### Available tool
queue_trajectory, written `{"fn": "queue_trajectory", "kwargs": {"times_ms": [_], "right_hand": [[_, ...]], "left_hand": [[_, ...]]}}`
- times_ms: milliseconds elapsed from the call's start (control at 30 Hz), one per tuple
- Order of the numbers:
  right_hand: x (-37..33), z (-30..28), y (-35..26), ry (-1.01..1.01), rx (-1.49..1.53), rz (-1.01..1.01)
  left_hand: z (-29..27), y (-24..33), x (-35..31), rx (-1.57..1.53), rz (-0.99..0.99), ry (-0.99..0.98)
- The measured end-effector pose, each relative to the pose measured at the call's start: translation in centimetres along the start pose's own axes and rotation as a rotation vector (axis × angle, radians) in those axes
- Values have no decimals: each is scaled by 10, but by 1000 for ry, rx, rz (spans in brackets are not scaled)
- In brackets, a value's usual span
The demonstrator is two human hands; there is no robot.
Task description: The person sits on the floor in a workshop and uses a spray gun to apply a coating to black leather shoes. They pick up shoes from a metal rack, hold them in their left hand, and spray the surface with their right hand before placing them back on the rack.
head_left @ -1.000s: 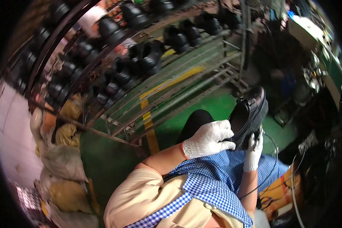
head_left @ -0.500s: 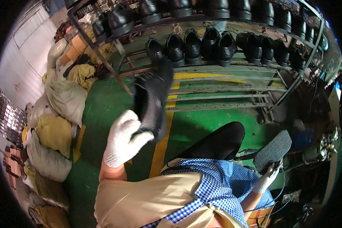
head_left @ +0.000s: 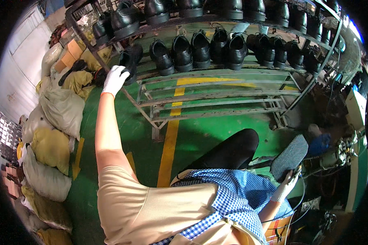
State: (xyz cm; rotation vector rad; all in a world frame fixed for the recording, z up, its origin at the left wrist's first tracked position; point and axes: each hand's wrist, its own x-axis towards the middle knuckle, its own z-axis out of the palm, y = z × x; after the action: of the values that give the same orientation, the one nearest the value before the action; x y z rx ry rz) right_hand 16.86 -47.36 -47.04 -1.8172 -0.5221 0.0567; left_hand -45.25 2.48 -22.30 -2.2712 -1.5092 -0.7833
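Note:
My left hand (head_left: 114,81), in a white glove, is stretched out to the left end of the rack. Its fingers are closed on a black shoe (head_left: 131,61) at the lower shoe shelf. More black lace-up shoes (head_left: 200,50) stand side by side along that shelf. Down at the right, my gloved right hand (head_left: 285,188) is closed around a small slim tool with a thin hose (head_left: 303,192). Most of the tool is hidden by the fingers. Just above this hand is a rounded, grey-checked pad (head_left: 290,157); whether they touch I cannot tell.
The metal rack (head_left: 216,96) spans the far side, with another row of black shoes (head_left: 190,9) on its upper shelf. Stuffed sacks (head_left: 51,149) line the left by cardboard boxes (head_left: 71,53). Machinery (head_left: 341,153) stands at the right. A yellow floor stripe (head_left: 169,147) crosses the green floor.
My left hand has moved up and left, carrying the black shoe from in front of me to the rack's left end. My right hand stays nearly in place.

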Motion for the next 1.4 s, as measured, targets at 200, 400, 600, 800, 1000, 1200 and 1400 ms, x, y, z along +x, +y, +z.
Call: {"fn": "queue_trajectory", "kwargs": {"times_ms": [200, 400, 600, 800, 1000, 1200, 1400], "right_hand": [[-3, -15, 18, 54, -74, -2], [-9, -2, 3, 28, -43, 66], [-17, -8, 20, 128, -15, 115], [-24, 8, 37, 274, 5, 59], [-22, 21, 11, 179, -130, -107], [-45, 0, -35, 69, -89, 103], [-64, -22, -20, 107, -339, -119]], "left_hand": [[10, 138, 11, 21, 46, 186], [28, 176, 38, -52, -31, -162], [-27, 225, -34, -293, -24, 115], [-68, 213, -157, -655, 263, -60], [-17, 398, -120, -1165, 633, -407], [26, 549, -131, -1232, 1026, -592], [35, 558, -152, -1094, 1139, -621]]}}
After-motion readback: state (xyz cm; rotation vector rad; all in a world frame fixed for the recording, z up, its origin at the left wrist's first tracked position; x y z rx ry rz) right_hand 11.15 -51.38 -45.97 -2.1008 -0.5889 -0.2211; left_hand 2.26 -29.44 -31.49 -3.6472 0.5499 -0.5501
